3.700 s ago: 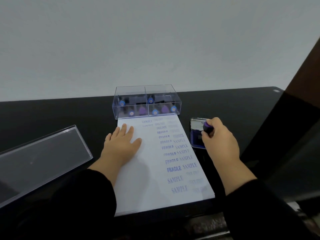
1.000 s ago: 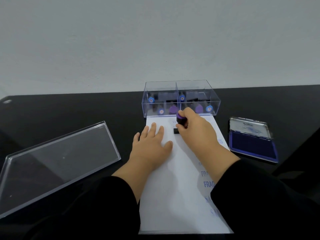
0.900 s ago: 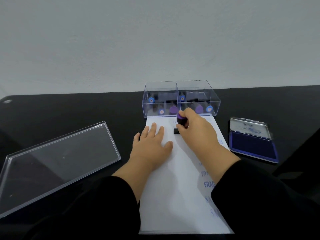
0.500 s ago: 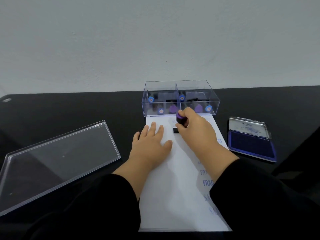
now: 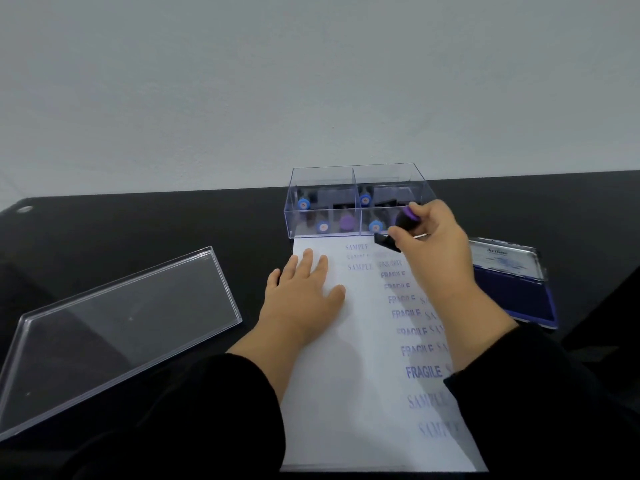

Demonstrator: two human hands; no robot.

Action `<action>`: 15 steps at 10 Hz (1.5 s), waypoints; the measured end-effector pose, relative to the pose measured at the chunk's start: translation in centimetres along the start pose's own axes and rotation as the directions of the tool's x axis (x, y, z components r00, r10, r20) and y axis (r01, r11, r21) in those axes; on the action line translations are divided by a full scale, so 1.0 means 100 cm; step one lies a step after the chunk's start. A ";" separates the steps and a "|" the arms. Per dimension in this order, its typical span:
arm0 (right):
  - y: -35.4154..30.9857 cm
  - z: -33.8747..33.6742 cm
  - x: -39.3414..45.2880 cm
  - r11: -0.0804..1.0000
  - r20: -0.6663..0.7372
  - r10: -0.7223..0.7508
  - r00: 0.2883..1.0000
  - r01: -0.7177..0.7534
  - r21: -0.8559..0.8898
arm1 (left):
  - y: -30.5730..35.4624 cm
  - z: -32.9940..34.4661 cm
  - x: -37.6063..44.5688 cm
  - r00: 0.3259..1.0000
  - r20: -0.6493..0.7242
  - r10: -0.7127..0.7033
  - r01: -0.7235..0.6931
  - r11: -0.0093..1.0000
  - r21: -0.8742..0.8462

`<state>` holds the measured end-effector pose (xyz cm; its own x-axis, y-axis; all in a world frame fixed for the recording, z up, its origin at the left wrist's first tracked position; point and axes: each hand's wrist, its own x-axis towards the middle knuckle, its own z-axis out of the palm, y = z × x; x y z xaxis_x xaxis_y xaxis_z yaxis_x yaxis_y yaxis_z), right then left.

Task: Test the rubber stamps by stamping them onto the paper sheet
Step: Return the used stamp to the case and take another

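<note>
While the left hand [image 5: 304,292] flattens the paper sheet [image 5: 349,375], the right hand [image 5: 433,244] grips a tilted stamp [image 5: 401,225].

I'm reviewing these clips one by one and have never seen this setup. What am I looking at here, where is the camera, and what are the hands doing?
There is no machine here: a person works with bare hands, and the single camera sits on their head, looking forward and down. On the black table lies a paper sheet with blue FRAGILE and SAMPLE prints. The left hand rests flat on it. The right hand grips a rubber stamp with a purple cap, tilted and lifted off the top of the sheet. Behind the sheet stands a clear box of more stamps; its clear lid lies to the left. An open blue ink pad is on the right.
</note>
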<state>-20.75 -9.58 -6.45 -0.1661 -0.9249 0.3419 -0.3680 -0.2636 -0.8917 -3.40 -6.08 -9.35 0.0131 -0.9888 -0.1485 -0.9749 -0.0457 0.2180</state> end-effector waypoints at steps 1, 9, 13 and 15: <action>0.002 -0.004 0.004 0.999 -0.004 0.013 1.000 -0.013 0.048 | 0.000 0.000 0.000 1.000 0.001 0.000 0.000 1.000 0.003; 0.003 -0.003 0.006 0.999 0.063 0.019 0.998 -0.017 -0.028 | 0.001 -0.001 -0.001 1.000 -0.006 -0.005 0.005 1.000 -0.002; 0.002 -0.003 0.005 0.998 0.069 0.030 0.997 -0.026 -0.051 | 0.000 0.000 0.000 1.000 -0.002 -0.006 0.006 1.000 0.006; 0.002 -0.004 0.004 0.998 0.064 0.031 0.997 -0.027 -0.056 | 0.001 0.000 0.000 1.000 -0.003 -0.004 0.004 1.000 0.010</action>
<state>-21.31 -9.91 -6.36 -0.1183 -0.9483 0.2946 -0.4137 -0.2226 -0.8828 -3.46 -6.10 -9.33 0.0173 -0.9891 -0.1461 -0.9770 -0.0478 0.2078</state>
